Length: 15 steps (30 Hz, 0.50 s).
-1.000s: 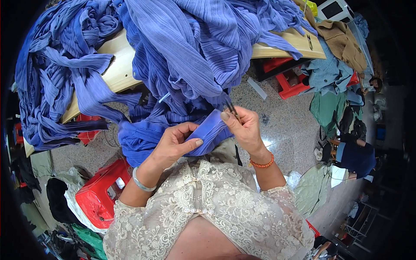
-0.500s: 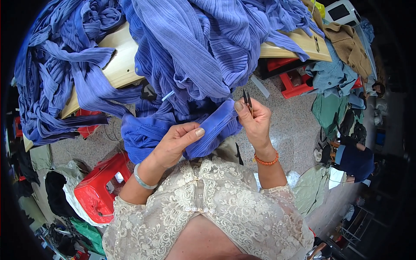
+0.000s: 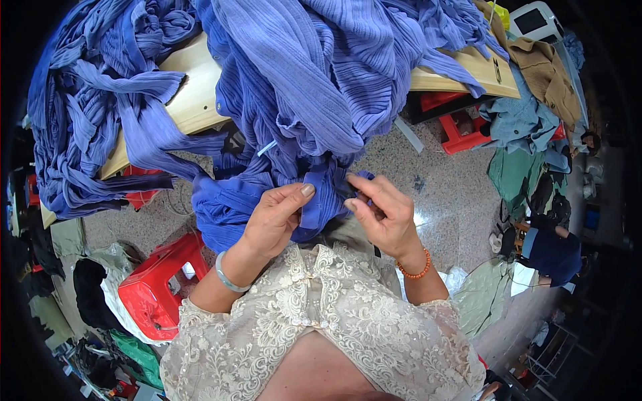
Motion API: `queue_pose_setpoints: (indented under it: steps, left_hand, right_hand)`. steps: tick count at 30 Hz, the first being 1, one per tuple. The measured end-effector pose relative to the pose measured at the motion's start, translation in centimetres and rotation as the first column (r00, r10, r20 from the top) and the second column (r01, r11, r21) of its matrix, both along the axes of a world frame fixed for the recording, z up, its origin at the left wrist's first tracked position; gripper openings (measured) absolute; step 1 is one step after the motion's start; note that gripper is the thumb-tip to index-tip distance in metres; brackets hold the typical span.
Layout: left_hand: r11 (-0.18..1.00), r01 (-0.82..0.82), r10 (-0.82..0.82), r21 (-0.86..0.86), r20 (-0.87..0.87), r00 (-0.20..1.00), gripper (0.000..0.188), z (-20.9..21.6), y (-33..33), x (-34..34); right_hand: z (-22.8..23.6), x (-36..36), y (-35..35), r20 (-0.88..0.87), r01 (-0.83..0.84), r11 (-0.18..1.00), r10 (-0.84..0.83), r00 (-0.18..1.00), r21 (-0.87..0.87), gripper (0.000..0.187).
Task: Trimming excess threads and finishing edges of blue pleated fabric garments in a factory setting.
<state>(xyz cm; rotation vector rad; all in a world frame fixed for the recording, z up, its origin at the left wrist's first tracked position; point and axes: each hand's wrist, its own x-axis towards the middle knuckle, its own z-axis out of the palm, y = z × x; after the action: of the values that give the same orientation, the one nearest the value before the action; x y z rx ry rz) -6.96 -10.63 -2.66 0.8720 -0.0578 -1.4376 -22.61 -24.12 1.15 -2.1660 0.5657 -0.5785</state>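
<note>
A blue ribbed knit garment (image 3: 224, 207) hangs in folds off the table's near edge and down in front of me. My left hand (image 3: 271, 219) pinches a smooth edge band of it between thumb and fingers. Close by on the right, my right hand (image 3: 391, 217) is closed around dark thread snips (image 3: 346, 187). Their blades point left against the knit cloth; most of the handle is hidden by my fingers. I cannot tell whether the blades are touching a thread.
The pale wooden table (image 3: 200, 77) bears more blue knitwear (image 3: 100, 87) and a second small dark tool (image 3: 497, 70). Red stools stand left (image 3: 150, 294) and under the table (image 3: 461, 134). Brown knitwear (image 3: 548, 73) and grey-blue clothing (image 3: 521, 120) hang at the right. A person (image 3: 552, 254) is far right.
My right hand has turned inward and lowered, bringing the snips from upright beside the cloth to its edge. My left hand still grips the band, which is now bunched rather than stretched between both hands.
</note>
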Motion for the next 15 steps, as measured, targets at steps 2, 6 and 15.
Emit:
queue_pose_setpoints:
  steps: [2,6,15]
  left_hand:
    - [1.000,0.003,-0.003,0.012,-0.004,1.000,0.018,0.31,-0.09,-0.21]
    - [1.000,-0.010,0.010,0.014,-0.003,1.000,0.019,0.74,-0.18,-0.38]
    - [1.000,-0.020,0.020,-0.001,0.002,1.000,0.018,0.59,-0.18,-0.42]
  right_hand:
    - [-0.28,-0.11,0.32,-0.020,-0.011,0.998,0.009,1.000,-0.062,0.033]
    - [-0.78,-0.13,0.68,0.011,-0.001,0.978,0.003,1.000,-0.207,0.033]
    - [-0.37,-0.07,0.87,-0.018,-0.049,0.971,0.046,0.999,-0.236,0.035]
